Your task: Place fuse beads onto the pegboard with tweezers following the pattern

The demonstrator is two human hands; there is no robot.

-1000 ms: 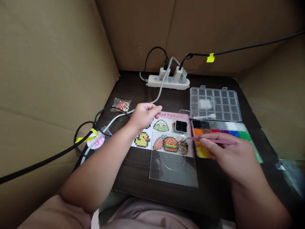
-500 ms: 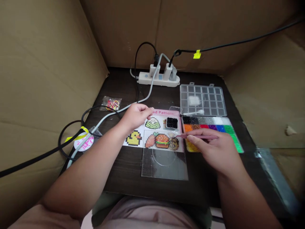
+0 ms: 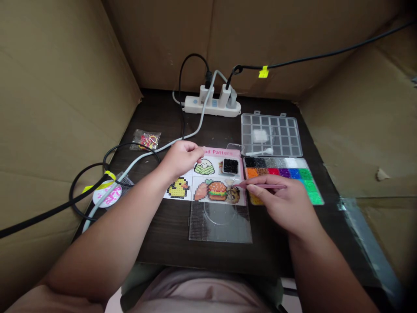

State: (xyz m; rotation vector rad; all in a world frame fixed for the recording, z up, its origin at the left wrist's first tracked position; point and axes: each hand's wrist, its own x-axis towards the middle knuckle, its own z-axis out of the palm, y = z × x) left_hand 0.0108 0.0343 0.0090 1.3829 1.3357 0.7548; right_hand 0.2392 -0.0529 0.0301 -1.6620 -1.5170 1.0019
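Note:
My right hand [image 3: 284,205] pinches pink tweezers [image 3: 262,186] whose tip points left at the lower right corner of a bead pattern sheet [image 3: 208,178]. My left hand [image 3: 180,157] is curled loosely and rests on the sheet's upper left part, with nothing visible in it. A small clear cup of black beads [image 3: 230,166] stands on the sheet. A clear square pegboard [image 3: 220,221] lies just below the sheet. Right of the tweezers lies an open bead box [image 3: 293,171] with coloured compartments, its clear lid [image 3: 271,134] folded back.
A white power strip [image 3: 211,105] with plugs and cables sits at the back. A small bag of coloured pieces [image 3: 147,140] and a round pink-white disc [image 3: 107,194] lie at the left among black cables. Cardboard walls enclose the dark table [image 3: 169,230].
The view has shifted, so everything sits further left in the picture. Both hands keep their places relative to the sheet; the tweezers' tip stays at the sheet's lower right corner.

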